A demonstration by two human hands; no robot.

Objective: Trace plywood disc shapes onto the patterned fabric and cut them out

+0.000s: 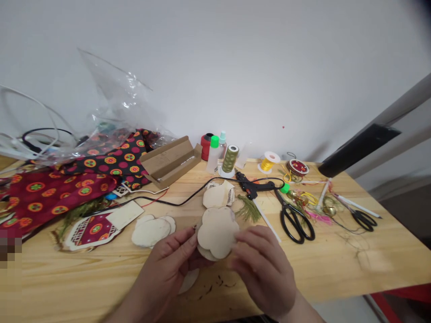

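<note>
1. The marks low on the green-capped bottle (213, 157), near the worktop's back edge, are too small to read. The olive thread spool (228, 160) beside it shows a diamond pattern.
2. The worktop (340, 264) is pale wood with visible grain, its back edge along a plain pale wall (215, 76) that carries a small red mark (283, 127). Dark scraps (218, 283) lie near the front edge. A black flat object (358, 150) slants up by the back right corner.
3. The flower-shaped pieces (218, 234), pale and stacked, are held above the worktop, toward the middle of its front edge.
4. The left hand (166, 260) pinches their left side between thumb and fingers. The right hand (264, 269) curls its fingers at their right side; these are blurred, so I cannot tell whether they grip.
5. Toward the left edge lie red and black patterned fabric (85, 186) under a clear plastic bag (124, 96), a lattice-cut panel (97, 229) and more pale cut-outs (151, 231). An open cardboard box (171, 163) sits near the back edge.
6. Toward the right edge lie a black glue gun (254, 185), black-handled scissors (296, 222), smaller scissors (363, 220) and, by the back edge, a yellow thread spool (267, 163).
</note>
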